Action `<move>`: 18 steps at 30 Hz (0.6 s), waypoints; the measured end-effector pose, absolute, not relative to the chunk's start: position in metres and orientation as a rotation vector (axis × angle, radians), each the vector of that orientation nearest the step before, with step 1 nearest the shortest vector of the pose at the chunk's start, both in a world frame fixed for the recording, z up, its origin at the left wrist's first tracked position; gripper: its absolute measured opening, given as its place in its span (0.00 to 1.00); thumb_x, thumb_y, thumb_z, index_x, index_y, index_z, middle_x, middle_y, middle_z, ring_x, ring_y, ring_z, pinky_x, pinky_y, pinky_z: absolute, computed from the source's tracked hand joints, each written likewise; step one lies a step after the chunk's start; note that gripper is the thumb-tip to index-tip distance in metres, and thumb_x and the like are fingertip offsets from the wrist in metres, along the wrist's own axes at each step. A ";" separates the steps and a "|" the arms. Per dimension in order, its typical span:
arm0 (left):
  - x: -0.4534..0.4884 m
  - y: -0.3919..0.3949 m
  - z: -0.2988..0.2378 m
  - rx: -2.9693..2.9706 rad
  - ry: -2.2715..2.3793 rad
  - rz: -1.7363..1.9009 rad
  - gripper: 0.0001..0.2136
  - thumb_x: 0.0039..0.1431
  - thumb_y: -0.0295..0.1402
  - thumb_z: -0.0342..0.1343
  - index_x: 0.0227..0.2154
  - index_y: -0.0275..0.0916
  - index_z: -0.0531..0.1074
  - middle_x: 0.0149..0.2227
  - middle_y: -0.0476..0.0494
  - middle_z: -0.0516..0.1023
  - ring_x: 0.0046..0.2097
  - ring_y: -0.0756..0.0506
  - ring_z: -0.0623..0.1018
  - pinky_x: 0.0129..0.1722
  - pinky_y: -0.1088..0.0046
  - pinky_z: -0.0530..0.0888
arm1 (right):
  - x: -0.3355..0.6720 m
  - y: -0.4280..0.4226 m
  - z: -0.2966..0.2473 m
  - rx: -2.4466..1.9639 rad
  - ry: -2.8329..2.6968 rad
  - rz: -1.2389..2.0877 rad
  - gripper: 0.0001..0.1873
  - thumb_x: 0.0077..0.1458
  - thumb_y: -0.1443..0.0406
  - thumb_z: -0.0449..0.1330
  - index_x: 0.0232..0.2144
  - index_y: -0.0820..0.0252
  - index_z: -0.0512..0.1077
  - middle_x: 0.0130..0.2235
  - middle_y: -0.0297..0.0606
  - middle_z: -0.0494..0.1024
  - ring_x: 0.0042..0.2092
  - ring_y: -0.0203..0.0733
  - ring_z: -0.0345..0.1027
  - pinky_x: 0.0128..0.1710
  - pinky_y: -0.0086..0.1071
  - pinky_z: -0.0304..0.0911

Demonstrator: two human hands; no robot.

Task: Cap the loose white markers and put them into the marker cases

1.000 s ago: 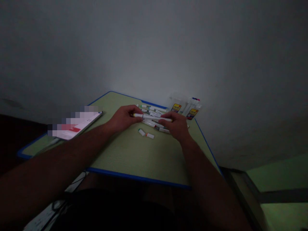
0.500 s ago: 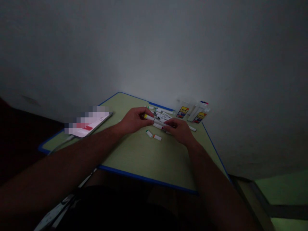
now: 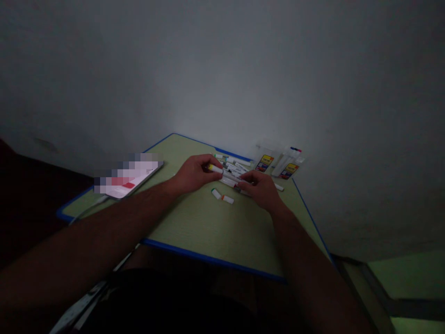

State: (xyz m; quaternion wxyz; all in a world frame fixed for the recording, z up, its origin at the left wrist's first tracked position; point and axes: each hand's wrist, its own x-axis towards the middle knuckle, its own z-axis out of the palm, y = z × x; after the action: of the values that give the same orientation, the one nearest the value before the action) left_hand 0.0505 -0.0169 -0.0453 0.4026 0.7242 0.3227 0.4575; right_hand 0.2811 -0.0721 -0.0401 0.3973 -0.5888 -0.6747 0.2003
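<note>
My left hand (image 3: 197, 174) is closed around a white marker cap (image 3: 216, 170) with a yellow end. From the other side, my right hand (image 3: 257, 186) pinches the light barrel of a marker (image 3: 231, 177), which lines up with that cap. I cannot tell whether cap and barrel touch. Just below the hands, two short white caps lie on the table, a green-ended cap (image 3: 216, 194) and an orange-ended cap (image 3: 227, 199). Behind my fingers is a loose pile of white markers (image 3: 238, 167), partly hidden by both hands.
Two clear plastic cases (image 3: 264, 162) with yellow labels stand at the back right; the right one holds several markers. At the left of the blue-edged table (image 3: 208, 232) lies a tablet (image 3: 134, 178) with a cable. A wall rises behind.
Both hands stay almost in place, with the cap and the marker still held. The view has shifted very slightly.
</note>
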 end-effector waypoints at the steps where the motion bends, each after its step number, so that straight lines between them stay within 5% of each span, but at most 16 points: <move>1: 0.050 -0.016 -0.046 1.823 0.809 1.154 0.11 0.45 0.32 0.66 0.34 0.35 0.76 0.30 0.46 0.79 0.30 0.49 0.75 0.32 0.72 0.73 | 0.281 -0.072 -0.040 -1.487 -1.707 0.502 0.12 0.44 0.60 0.67 0.33 0.58 0.79 0.32 0.36 0.82 0.32 0.39 0.71 0.34 0.34 0.64; 18: 0.049 -0.011 -0.052 1.921 0.897 1.036 0.10 0.46 0.35 0.65 0.33 0.37 0.77 0.32 0.44 0.80 0.33 0.46 0.77 0.35 0.69 0.73 | 0.264 -0.086 -0.029 -1.335 -1.594 0.370 0.11 0.43 0.59 0.70 0.32 0.54 0.80 0.35 0.36 0.82 0.37 0.42 0.74 0.39 0.36 0.69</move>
State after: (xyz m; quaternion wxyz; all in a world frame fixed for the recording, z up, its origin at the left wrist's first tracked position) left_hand 0.0485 -0.0109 -0.0519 0.3809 0.7528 0.3514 0.4060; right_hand 0.2643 -0.0858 -0.0286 0.4924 -0.5502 -0.6569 0.1526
